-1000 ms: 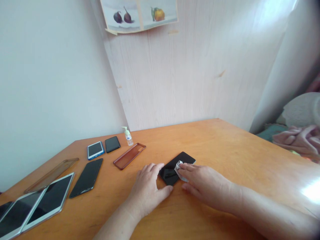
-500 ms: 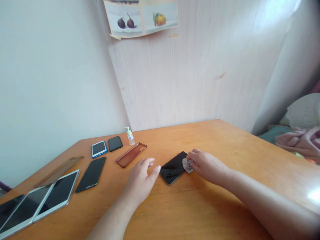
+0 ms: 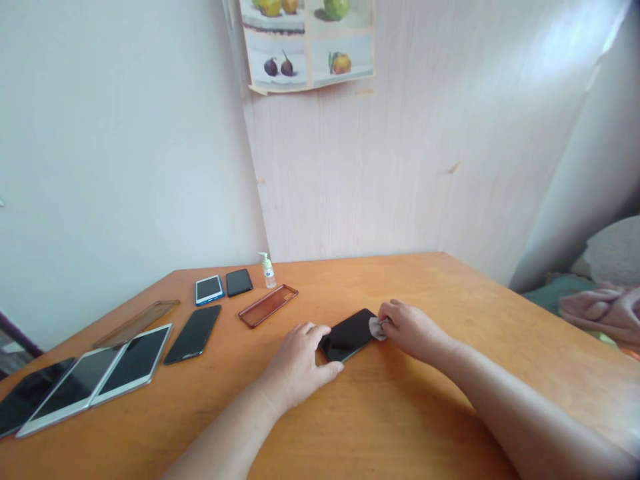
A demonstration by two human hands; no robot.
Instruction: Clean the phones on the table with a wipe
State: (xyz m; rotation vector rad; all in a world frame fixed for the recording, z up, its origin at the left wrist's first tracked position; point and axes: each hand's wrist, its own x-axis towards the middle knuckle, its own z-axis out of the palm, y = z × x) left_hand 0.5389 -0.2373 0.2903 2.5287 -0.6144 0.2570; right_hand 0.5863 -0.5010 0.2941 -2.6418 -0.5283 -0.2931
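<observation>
A black smartphone (image 3: 349, 335) lies screen up on the wooden table in front of me, set at a slant. My left hand (image 3: 303, 363) is at its near left end, with the fingertips on the left edge and the thumb along the near edge, gripping that end between them. My right hand (image 3: 407, 327) pinches a small crumpled whitish wipe (image 3: 376, 329) at the phone's right edge. Part of the wipe is hidden under the fingers.
Left of my hands lie a reddish phone case (image 3: 269, 306), a black phone (image 3: 193, 335), white tablets (image 3: 133, 363), a brownish clear case (image 3: 137, 325), a blue-edged phone (image 3: 209, 290) and a small dark phone (image 3: 239, 283). A pump bottle (image 3: 269, 273) stands at the back.
My left hand has moved right onto the phone's end, from just beside it. My right hand stays at the right edge with the wipe. The camera view has shifted slightly.
</observation>
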